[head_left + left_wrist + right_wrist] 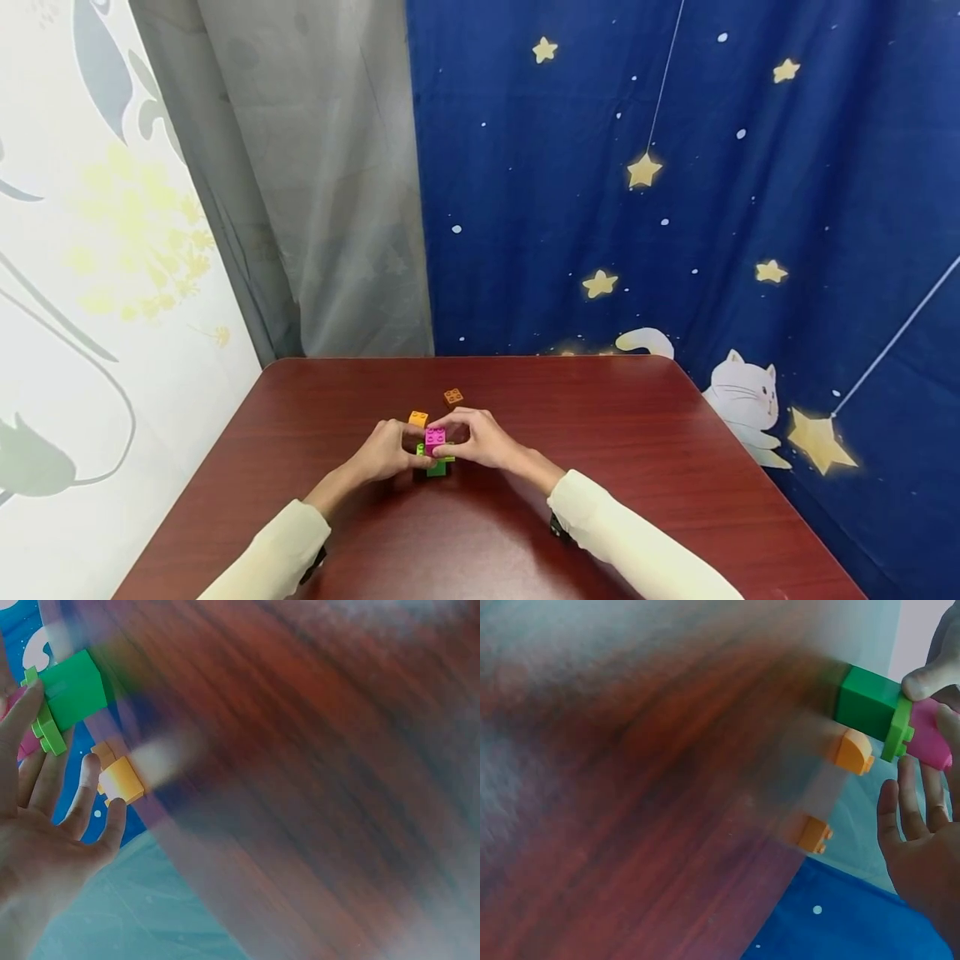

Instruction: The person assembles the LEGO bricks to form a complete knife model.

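So going left to right: the left grip (384, 451) is closed to a thumb-and-index pinch, thumb on the near side, and looks to have the light-green plate (897, 735), with its other fingers spread loose. Just past those fingers, on the far side, an orange brick (417, 419) sits on the desk (637, 467). Between the two grips is the green block (437, 469), right under the pinch, with the plate across its top and the pink brick (435, 439) above that. Those three line up upright, while the plate's long axis runs roughly grip to grip. A darker orange brick (453, 397) lies farther out, beyond both. Last, the right grip (483, 440) pinches the pink brick from its right, so it's the nearer one for that piece. Imo it all hangs on pink sitting square over the plate; can't tell if it's fully seated.
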